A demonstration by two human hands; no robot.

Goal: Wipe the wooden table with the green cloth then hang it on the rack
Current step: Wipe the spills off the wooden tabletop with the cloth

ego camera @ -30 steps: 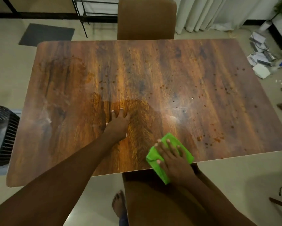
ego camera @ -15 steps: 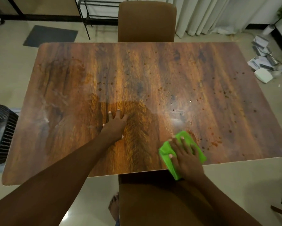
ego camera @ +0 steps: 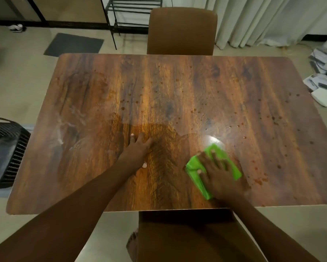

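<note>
Pressing my flat right hand (ego camera: pixel 220 172) on cloth (ego camera: pixel 195 172) near table (ego camera: pixel 234 87) edge, left hand (ego camera: pixel 137 151) flat, holding nothing.

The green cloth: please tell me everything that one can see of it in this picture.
The green cloth is bright lime green, soft-looking fabric, folded or bunched into a rough flat pad. It lies on the wooden table near its front edge, right of the middle. The right hand lies flat on it with fingers spread and covers its middle, so only its edges show. Reddish-brown spots lie on the table to its right. The left hand does not touch it.
</note>
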